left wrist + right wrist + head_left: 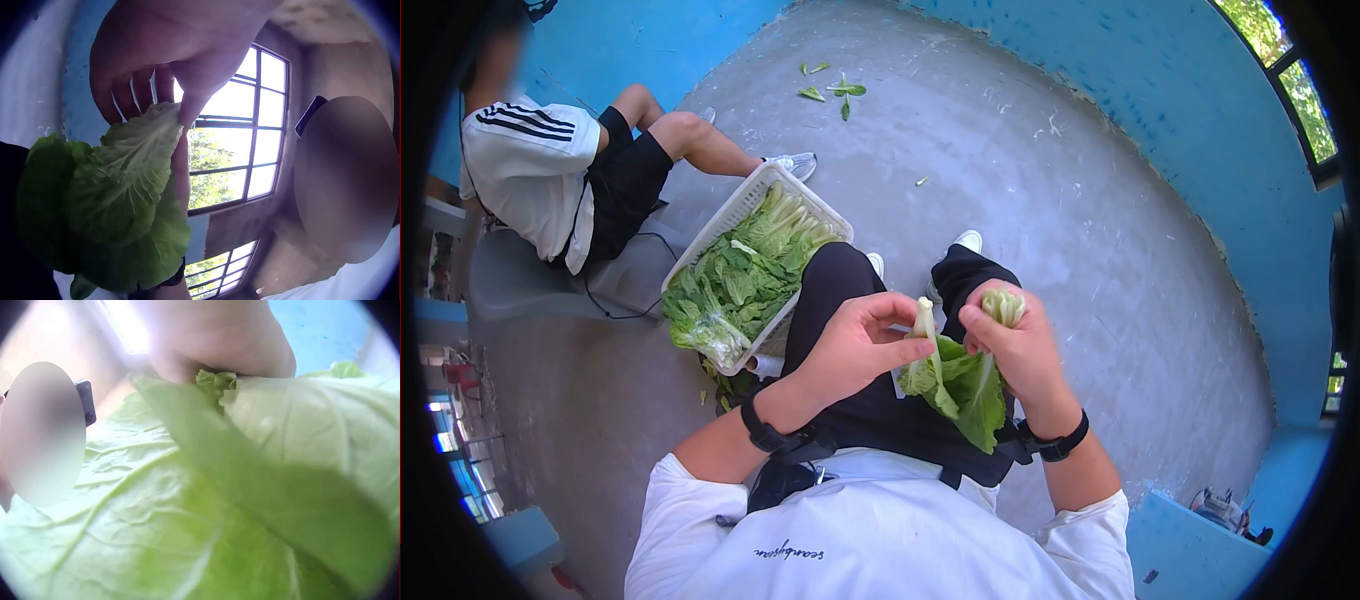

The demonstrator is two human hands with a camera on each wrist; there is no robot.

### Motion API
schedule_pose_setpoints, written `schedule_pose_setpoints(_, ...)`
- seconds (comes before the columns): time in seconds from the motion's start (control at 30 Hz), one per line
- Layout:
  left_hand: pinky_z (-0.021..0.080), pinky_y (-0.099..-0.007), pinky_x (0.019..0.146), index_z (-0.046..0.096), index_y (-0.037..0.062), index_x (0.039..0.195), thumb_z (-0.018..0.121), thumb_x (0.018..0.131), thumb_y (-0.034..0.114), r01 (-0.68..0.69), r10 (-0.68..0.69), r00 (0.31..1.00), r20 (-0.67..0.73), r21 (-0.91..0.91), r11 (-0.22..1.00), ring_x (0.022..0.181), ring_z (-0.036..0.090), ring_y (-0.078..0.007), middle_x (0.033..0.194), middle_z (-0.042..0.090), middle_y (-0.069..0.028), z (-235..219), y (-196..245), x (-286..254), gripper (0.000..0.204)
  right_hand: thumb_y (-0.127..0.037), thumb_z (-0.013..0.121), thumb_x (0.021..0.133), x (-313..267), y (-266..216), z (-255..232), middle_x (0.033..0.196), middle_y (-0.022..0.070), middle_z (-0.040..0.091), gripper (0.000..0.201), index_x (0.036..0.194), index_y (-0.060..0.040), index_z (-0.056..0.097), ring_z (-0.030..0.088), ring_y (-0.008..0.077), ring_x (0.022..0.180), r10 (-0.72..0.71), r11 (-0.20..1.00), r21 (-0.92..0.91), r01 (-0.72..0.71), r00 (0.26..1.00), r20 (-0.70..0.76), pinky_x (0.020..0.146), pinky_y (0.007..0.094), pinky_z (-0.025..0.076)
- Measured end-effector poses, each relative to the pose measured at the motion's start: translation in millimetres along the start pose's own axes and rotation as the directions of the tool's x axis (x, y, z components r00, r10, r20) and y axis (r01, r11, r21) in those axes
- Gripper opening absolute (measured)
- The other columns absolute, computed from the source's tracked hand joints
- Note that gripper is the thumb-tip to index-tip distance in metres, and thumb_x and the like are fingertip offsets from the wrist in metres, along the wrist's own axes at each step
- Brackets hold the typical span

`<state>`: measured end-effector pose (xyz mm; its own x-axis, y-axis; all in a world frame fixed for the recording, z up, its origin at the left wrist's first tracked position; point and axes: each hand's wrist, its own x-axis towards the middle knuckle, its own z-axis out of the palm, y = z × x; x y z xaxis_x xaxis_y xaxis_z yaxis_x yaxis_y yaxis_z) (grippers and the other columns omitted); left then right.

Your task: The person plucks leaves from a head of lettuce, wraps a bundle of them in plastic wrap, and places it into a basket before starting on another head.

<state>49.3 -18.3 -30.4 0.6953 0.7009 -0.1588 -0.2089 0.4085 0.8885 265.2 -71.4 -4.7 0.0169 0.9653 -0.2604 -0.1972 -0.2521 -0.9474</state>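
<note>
My left hand (862, 345) pinches a leafy green leaf (928, 375) by its pale stem between thumb and fingers, above my lap. To its right, my right hand (1018, 345) grips a bunch of leaves by the pale stems (1004, 306), fingers curled round them, with a broad green leaf (980, 400) hanging below. In the left wrist view a ribbed leaf (125, 181) hangs from the left hand (181, 44). Large leaves (125, 512) fill the right wrist view under the right hand (219, 344), hiding its fingertips.
A white basket (840, 222) of leafy greens (745, 265) stands left of my knees, with plastic wrap at its near end. Beyond it sits a person (540, 175) in a white shirt. Loose leaf scraps (845, 90) lie on the grey floor (1000, 130).
</note>
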Motion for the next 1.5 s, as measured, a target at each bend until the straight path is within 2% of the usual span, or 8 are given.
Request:
schedule_pose_setpoints(0.17,0.054,-0.0212,0.079,0.067,-0.0015,0.103,0.078,0.089,0.006,-0.026,0.029,0.999,-0.033,0.076,0.997,0.086,0.066,-0.0058,0.095,0.069,-0.0019,3,1,-2,0.020,-0.012,0.082,0.083,-4,-5,18,0.078,-0.0029,0.064,0.019,0.091,-0.0021,0.068,0.056,0.0034,0.073,-0.131,0.973,-0.190,0.131,0.991,0.012,0.066,0.0222,0.047)
schedule_pose_setpoints(0.47,0.052,-0.0202,0.069,0.071,-0.0031,0.095,0.080,0.087,0.007,0.011,0.030,0.992,-0.127,0.312,0.950,0.079,0.066,-0.0046,0.086,0.071,-0.0017,10,9,-7,0.015,-0.008,0.078,0.078,-12,-14,14,0.075,0.0041,0.069,0.019,0.094,0.0015,0.071,0.062,0.0070,0.070,-0.093,0.903,-0.419,0.096,0.995,0.028,0.064,0.0256,0.050)
schedule_pose_setpoints(0.67,0.051,-0.0259,0.063,0.073,-0.0020,0.092,0.081,0.083,0.007,-0.100,0.195,0.980,-0.031,0.773,0.626,0.073,0.066,-0.0070,0.079,0.071,-0.0048,5,23,-10,0.015,-0.003,0.074,0.070,-16,-30,11,0.075,0.0158,0.068,0.021,0.090,0.0033,0.071,0.066,0.0287,0.063,-0.237,0.700,-0.657,0.279,0.959,0.155,0.061,0.0331,0.050)
schedule_pose_setpoints(0.83,0.051,-0.0268,0.065,0.070,-0.0017,0.088,0.078,0.085,0.006,-0.228,0.352,0.933,0.079,0.884,0.408,0.076,0.066,-0.0087,0.078,0.069,-0.0043,-5,20,-12,0.012,-0.002,0.071,0.070,-17,-23,-10,0.072,0.0150,0.067,0.020,0.089,0.0014,0.071,0.064,0.0280,0.062,-0.150,0.684,-0.702,0.199,0.980,0.131,0.061,0.0334,0.050)
schedule_pose_setpoints(0.93,0.054,-0.0278,0.071,0.067,-0.0006,0.092,0.075,0.089,0.007,-0.061,0.167,0.982,-0.092,0.678,0.733,0.077,0.067,-0.0117,0.086,0.070,-0.0061,-20,20,-12,0.012,-0.001,0.070,0.077,-19,-22,-24,0.072,0.0066,0.066,0.011,0.088,0.0011,0.070,0.062,0.0134,0.067,-0.101,0.820,-0.560,0.120,0.993,0.065,0.064,0.0285,0.049)
schedule_pose_setpoints(1.03,0.053,-0.0285,0.080,0.054,0.0037,0.101,0.068,0.096,0.006,-0.015,0.020,1.000,-0.016,0.268,0.963,0.087,0.067,-0.0135,0.096,0.068,-0.0073,-15,13,-10,0.015,-0.002,0.072,0.084,-19,-23,-28,0.078,-0.0028,0.063,0.012,0.096,-0.0003,0.072,0.057,0.0049,0.072,-0.098,0.909,-0.392,0.144,0.986,0.136,0.065,0.0235,0.045)
schedule_pose_setpoints(1.27,0.050,-0.0278,0.080,0.048,0.0077,0.100,0.066,0.098,0.009,-0.021,0.017,0.999,0.029,0.143,0.989,0.090,0.064,-0.0122,0.093,0.062,-0.0027,-1,8,-4,0.018,-0.008,0.071,0.091,-15,-6,-18,0.087,-0.0025,0.064,0.021,0.110,-0.0011,0.070,0.058,0.0049,0.080,-0.046,0.991,0.127,0.029,0.990,0.133,0.071,0.0229,0.046)
schedule_pose_setpoints(1.5,0.050,-0.0269,0.082,0.049,0.0084,0.100,0.072,0.093,0.010,0.031,-0.030,0.999,0.024,-0.012,0.999,0.090,0.062,-0.0100,0.094,0.062,-0.0016,4,2,-5,0.024,-0.010,0.062,0.098,-8,10,-11,0.090,0.0012,0.065,0.014,0.110,-0.0033,0.065,0.060,0.0096,0.079,-0.110,0.963,0.258,0.082,0.989,0.095,0.076,0.0261,0.050)
